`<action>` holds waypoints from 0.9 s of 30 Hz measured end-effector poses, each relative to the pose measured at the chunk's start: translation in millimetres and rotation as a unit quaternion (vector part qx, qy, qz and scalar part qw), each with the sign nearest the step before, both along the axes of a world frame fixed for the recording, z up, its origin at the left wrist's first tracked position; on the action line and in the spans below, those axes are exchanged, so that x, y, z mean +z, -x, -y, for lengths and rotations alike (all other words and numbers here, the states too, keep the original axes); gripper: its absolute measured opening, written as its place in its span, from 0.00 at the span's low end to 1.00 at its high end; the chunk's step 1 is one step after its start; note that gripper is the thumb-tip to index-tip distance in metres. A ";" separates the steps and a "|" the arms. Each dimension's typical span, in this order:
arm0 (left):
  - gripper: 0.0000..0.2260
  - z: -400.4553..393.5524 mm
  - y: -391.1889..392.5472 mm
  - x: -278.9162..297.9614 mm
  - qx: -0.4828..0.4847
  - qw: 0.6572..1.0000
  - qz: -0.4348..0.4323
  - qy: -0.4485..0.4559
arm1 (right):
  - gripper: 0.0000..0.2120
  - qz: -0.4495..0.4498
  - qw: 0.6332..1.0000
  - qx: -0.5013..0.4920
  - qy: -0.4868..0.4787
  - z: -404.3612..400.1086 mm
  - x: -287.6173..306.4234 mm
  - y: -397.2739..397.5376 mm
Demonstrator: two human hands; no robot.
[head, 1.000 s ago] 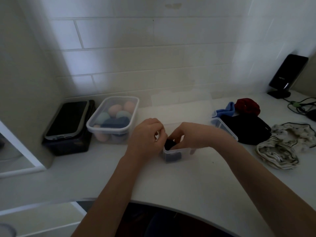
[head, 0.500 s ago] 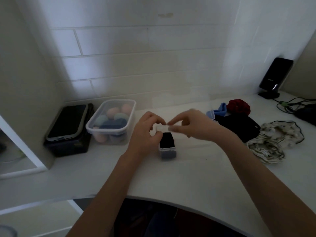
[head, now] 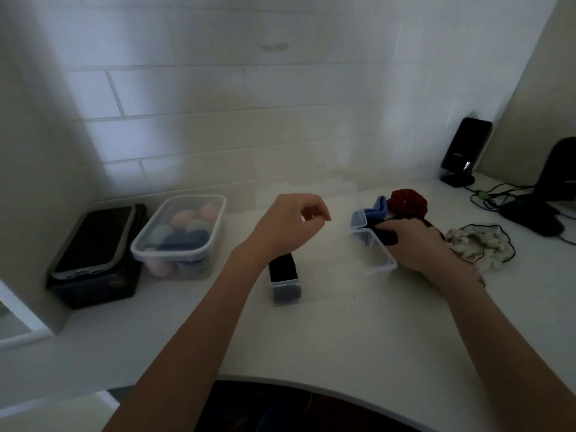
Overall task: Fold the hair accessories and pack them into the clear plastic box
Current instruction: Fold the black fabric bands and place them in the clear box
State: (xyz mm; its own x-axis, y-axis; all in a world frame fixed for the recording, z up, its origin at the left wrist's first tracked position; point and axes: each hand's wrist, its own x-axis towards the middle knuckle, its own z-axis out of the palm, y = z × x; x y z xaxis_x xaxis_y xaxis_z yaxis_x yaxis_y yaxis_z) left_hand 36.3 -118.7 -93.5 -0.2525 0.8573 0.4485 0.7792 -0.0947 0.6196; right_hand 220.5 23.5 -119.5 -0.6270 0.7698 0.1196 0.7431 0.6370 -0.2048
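A small clear plastic box [head: 285, 283] stands mid-counter with a folded black accessory on top of a blue one inside it. My left hand [head: 288, 227] hovers just above and behind that box, fingers loosely curled, holding nothing. My right hand [head: 414, 244] is off to the right, fingers closed on a black hair accessory [head: 386, 236] lying beside a second, empty clear box [head: 375, 255]. A blue accessory [head: 372, 210], a dark red scrunchie [head: 406, 202] and a white patterned headband [head: 480, 244] lie behind and right of that hand.
A larger clear tub [head: 180, 235] of pastel sponges sits at the left, next to a phone on a black case [head: 96, 254]. A black charger stand [head: 464, 151], cables [head: 492, 194] and a dark stand base [head: 533, 216] occupy the far right. The counter's curved edge [head: 311, 381] is near me.
My right hand left the small box and moved right onto the black accessory. My left hand rose slightly off the box. The view shifted left and down.
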 end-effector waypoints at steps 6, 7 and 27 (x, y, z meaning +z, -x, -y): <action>0.07 -13.4 -3.6 -10.7 -0.036 0.998 -0.012 0.049 | 0.09 -0.099 0.995 -0.006 -0.024 0.6 -2.0 0.2; 0.07 -13.3 -3.5 -13.0 -0.038 0.998 -0.001 0.041 | 0.09 -0.167 0.986 -0.013 -0.025 0.1 1.9 -2.9; 0.18 -5.7 -5.0 -2.9 -0.176 0.918 0.354 0.035 | 0.08 -0.461 0.829 0.171 0.265 56.8 60.0 42.0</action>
State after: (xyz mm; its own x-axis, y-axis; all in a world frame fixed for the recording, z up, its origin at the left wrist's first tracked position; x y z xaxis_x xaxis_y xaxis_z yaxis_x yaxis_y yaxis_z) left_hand 41.3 -113.0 -96.4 -0.1615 0.9621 0.2199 0.1084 -0.2042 0.9729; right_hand 178.5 -33.4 -59.5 -0.6498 0.6638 0.3703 -0.0903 0.4164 -0.9047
